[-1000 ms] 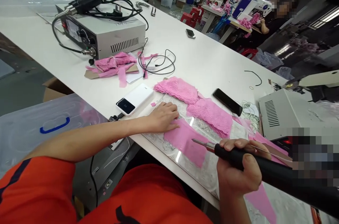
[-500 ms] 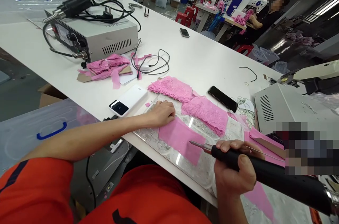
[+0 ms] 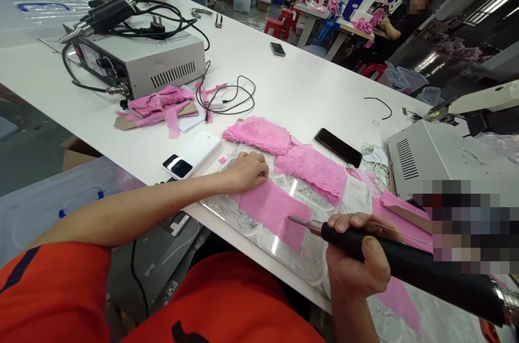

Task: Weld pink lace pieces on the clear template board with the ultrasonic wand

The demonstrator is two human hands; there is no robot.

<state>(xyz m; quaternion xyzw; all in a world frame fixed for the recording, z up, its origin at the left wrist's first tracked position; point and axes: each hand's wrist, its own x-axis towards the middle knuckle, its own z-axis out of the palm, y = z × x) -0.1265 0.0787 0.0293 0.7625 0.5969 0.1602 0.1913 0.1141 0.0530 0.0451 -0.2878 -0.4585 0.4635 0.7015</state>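
Note:
My right hand (image 3: 359,262) is wrapped round a thick black handpiece (image 3: 399,256) with a pointed metal tip. That tip is over the right part of a flat pink fabric piece (image 3: 275,213); whether it touches cannot be made out. At the fabric's upper left edge rests my left hand (image 3: 250,171), its fingers curled down on the cloth and their tips hidden. The fabric lies on a clear, scuffed plastic sheet (image 3: 316,262). Just beyond are two stacks of pink lace pieces, one farther left (image 3: 259,134) and one nearer right (image 3: 312,170).
A grey control box (image 3: 162,61) with a second handpiece (image 3: 107,15) on top stands at the left. Another grey box (image 3: 430,156) is at the right. A black phone (image 3: 338,147), a white power bank (image 3: 192,156) and a looped cable (image 3: 227,99) lie on the white table.
The camera view has shifted slightly. Both hands, the handpiece and the fabric keep nearly the same places relative to one another.

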